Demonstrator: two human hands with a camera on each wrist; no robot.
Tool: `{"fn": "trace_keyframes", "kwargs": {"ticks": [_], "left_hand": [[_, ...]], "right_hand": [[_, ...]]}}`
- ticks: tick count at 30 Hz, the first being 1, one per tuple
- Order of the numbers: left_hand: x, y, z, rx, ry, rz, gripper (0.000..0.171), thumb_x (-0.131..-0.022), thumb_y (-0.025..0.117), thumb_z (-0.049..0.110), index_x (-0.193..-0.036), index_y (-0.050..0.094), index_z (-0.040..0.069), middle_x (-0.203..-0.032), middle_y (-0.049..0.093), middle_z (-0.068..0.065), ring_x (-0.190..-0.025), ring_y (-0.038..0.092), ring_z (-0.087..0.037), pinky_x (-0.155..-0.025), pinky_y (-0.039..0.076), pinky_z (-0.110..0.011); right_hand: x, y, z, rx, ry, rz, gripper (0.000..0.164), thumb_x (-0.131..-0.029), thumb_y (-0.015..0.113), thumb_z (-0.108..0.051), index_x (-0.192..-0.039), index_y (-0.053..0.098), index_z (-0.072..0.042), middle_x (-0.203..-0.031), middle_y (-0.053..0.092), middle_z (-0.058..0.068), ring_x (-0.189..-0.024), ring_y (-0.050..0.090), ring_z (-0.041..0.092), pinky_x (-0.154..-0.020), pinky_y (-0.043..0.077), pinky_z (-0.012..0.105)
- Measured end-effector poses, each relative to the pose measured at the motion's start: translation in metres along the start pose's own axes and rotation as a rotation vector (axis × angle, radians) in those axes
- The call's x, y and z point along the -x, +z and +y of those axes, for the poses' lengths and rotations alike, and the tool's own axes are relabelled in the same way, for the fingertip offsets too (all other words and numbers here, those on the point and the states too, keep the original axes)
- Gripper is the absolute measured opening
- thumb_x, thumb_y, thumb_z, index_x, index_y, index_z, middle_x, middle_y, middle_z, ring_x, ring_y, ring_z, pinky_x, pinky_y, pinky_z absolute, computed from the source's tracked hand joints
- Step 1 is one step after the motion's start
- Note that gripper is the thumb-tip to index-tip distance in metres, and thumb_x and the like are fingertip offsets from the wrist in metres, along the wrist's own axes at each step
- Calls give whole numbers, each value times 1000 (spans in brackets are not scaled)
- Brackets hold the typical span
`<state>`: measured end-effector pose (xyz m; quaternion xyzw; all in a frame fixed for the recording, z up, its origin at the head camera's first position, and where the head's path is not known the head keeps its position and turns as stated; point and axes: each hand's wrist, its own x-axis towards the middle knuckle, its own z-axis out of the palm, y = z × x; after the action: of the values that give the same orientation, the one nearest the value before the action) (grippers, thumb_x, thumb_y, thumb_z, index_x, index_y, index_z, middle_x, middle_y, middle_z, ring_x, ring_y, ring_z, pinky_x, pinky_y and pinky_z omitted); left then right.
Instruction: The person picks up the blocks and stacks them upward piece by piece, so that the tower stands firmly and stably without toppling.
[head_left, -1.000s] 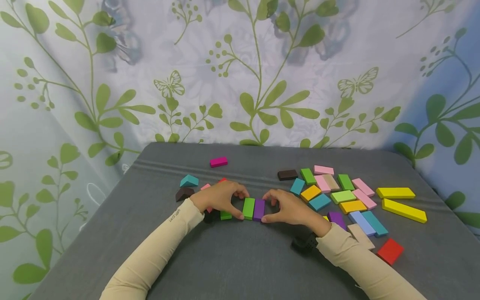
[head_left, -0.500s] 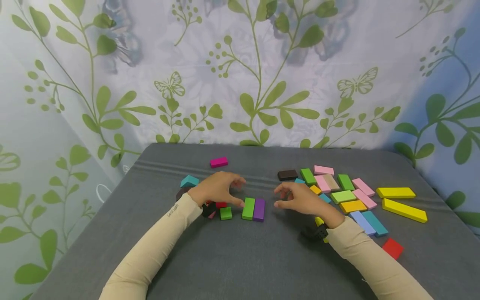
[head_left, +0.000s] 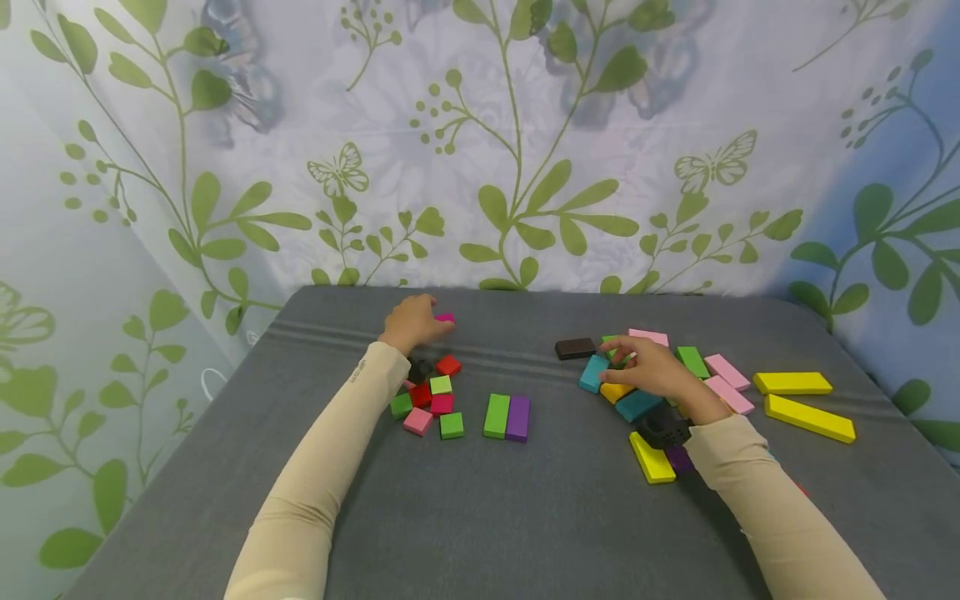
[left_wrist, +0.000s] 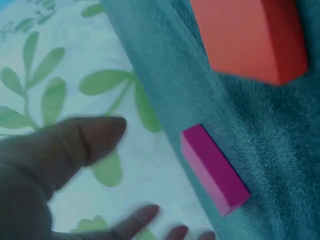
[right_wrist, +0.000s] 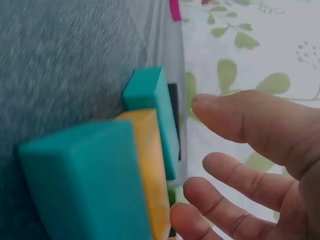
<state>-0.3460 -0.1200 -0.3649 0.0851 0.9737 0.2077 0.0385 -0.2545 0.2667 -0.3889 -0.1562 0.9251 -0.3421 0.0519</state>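
My left hand [head_left: 412,323] is at the back left, its fingers spread beside a magenta block [head_left: 447,317]. In the left wrist view a gap shows between the thumb and that magenta block [left_wrist: 212,170]. Over the right-hand group hovers my right hand [head_left: 654,367], fingers loosely bent and holding nothing. Nearest to it are a teal block [head_left: 593,373], an orange block [right_wrist: 150,165] and a dark brown block [head_left: 575,348]. A green block [head_left: 497,416] and a purple block [head_left: 518,418] lie side by side at mid-table. My right hand partly hides several blocks.
Small cubes in red, green and pink cluster left of centre, including a pink cube [head_left: 417,422]. Two long yellow blocks [head_left: 793,383] lie far right. A yellow block [head_left: 652,458] lies below my right wrist. A patterned curtain [head_left: 480,150] hangs behind the grey table [head_left: 525,517].
Both hands have left the green and purple pair, which stays side by side. My left hand has moved back and left to the magenta block; my right hand has moved right over the block group.
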Motion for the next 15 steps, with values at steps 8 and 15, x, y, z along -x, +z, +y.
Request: {"fn": "trace_keyframes", "kwargs": {"ticks": [8,15], "left_hand": [[-15,8,4,-95,-170,-70,84,-110,50,55,-155,44,-15,-160,44,-36,-144,47,-53,-118,43,-58],[-18,13,8,-147,-151,-39,67,-105,59,51,-130,73,-9,-147,61,-30,-126,66,-45,-108,54,-51]], "right_hand": [[-1,2,2,107,31,9,56,-92,86,-21,-131,67,15,-122,68,36,-107,67,49,-85,60,56],[-1,7,-5,205,61,21,64,-88,90,-26,-130,67,17,-122,67,36,-111,65,50,-89,58,58]]}}
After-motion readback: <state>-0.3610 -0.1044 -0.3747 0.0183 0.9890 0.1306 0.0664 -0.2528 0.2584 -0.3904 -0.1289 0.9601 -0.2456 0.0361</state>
